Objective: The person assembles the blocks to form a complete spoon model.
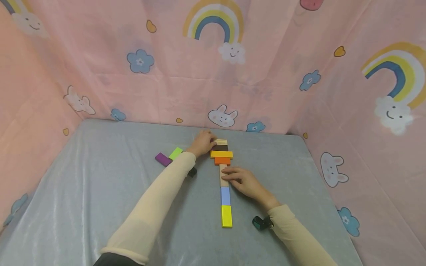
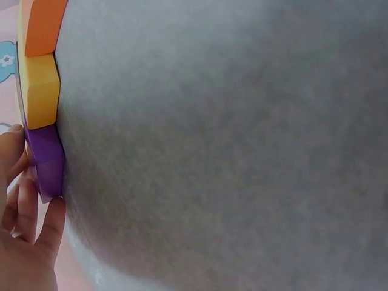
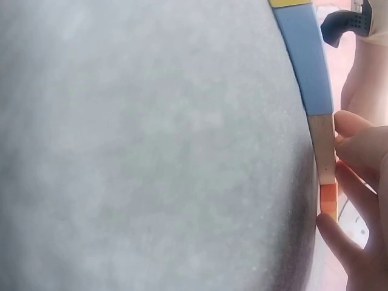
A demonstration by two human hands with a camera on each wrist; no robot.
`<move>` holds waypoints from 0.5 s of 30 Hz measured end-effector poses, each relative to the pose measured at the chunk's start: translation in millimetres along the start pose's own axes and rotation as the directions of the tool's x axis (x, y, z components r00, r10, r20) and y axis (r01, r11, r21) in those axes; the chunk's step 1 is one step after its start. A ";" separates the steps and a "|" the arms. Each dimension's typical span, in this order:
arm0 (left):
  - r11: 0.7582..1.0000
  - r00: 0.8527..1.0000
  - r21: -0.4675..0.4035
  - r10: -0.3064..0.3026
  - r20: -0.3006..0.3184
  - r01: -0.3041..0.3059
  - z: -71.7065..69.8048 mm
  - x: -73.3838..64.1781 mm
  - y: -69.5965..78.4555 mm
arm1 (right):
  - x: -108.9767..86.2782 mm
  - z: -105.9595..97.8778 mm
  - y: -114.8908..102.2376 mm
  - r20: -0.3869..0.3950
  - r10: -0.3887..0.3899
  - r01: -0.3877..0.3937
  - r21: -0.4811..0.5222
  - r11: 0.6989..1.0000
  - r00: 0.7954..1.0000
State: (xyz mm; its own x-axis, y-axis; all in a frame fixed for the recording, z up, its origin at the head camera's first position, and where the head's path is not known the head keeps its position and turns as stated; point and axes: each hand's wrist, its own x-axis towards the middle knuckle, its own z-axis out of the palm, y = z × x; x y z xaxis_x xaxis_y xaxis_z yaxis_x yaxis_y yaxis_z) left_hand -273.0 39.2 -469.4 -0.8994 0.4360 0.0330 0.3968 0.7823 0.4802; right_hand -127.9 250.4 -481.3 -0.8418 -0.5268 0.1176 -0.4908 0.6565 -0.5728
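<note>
A line of flat blocks runs away from me in the head view: a yellow block (image 1: pixel 226 216), a blue block (image 1: pixel 225 195), a plain wooden block (image 1: pixel 223 181), an orange block (image 1: pixel 222 161), a wider amber block (image 1: pixel 221 154), a dark block (image 1: pixel 220 147) and light thin strips (image 1: pixel 221 142). At the far left end, my left hand (image 1: pixel 203 143) pinches a purple block (image 2: pixel 48 160) beside the amber one; part of it is hidden. My right hand (image 1: pixel 245 182) rests its extended fingertips on the wooden block, with the thumb near the orange block in the right wrist view.
Left of the line lie a loose purple block (image 1: pixel 163 159) and a green block (image 1: pixel 175 153), the latter partly behind the left forearm. Grey cloth (image 1: pixel 286 155) covers the table. A pink patterned curtain (image 1: pixel 166 92) stands along its back and sides.
</note>
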 end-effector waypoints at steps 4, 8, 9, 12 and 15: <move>1.000 1.000 -0.007 0.003 0.009 -0.003 -0.8 0.6 -0.4 | 0.0 -0.2 1.0 -0.002 -0.004 0.004 0.001 1.000 1.000; 1.000 0.999 -0.015 0.014 0.030 -0.013 -3.8 0.9 -2.4 | -0.2 -0.2 1.0 -0.006 -0.016 0.016 -0.002 1.000 1.000; 1.000 0.999 -0.020 0.018 0.033 -0.018 -5.2 0.9 -3.3 | -0.4 -0.3 0.8 -0.004 -0.014 0.014 -0.003 1.000 1.000; 0.998 0.999 -0.054 0.026 0.035 -0.024 -10.6 0.8 -6.7 | -0.8 -0.3 1.0 0.005 0.001 -0.001 -0.004 1.000 1.000; 0.994 0.999 -0.105 0.028 0.027 -0.025 -19.3 -0.3 -10.9 | -0.8 -0.6 0.3 0.017 0.018 -0.018 -0.007 1.000 1.000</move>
State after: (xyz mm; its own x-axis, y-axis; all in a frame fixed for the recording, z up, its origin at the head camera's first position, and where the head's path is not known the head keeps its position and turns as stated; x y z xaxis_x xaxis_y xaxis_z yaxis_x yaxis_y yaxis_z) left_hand -280.6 21.9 -457.7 -0.8824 0.4699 0.0229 0.3982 0.7200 0.5684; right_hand -127.5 251.4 -481.1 -0.8466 -0.5240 0.0933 -0.4772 0.6696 -0.5691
